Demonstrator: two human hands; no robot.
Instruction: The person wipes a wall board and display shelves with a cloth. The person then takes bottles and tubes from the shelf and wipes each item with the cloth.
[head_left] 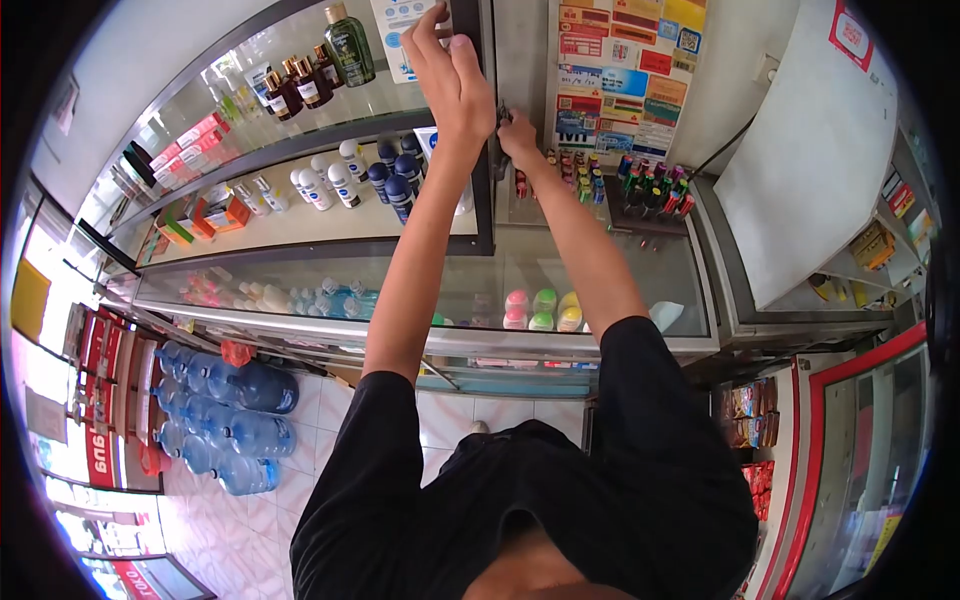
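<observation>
My left hand [455, 85] is raised at the upper right of the glass display cabinet [488, 215], fingers stretched out, against or just in front of its dark frame. Beside it, my right hand [519, 139] is closed at the cabinet's side edge. Its fingers pinch at a small dark metal piece [503, 116] there, too small to make out. Behind my left hand is a white-and-blue printed card [397, 35]. On the shelf by my left forearm stand white roll-on deodorants [343, 185] and dark blue ones [398, 198].
A green bottle [349, 48] and brown bottles [310, 85] fill the upper shelf. Below is a glass counter [470, 270] with coloured bottles [543, 310]. Several water jugs [258, 435] stand on the floor at left. A red-framed glass case [815, 450] is at right.
</observation>
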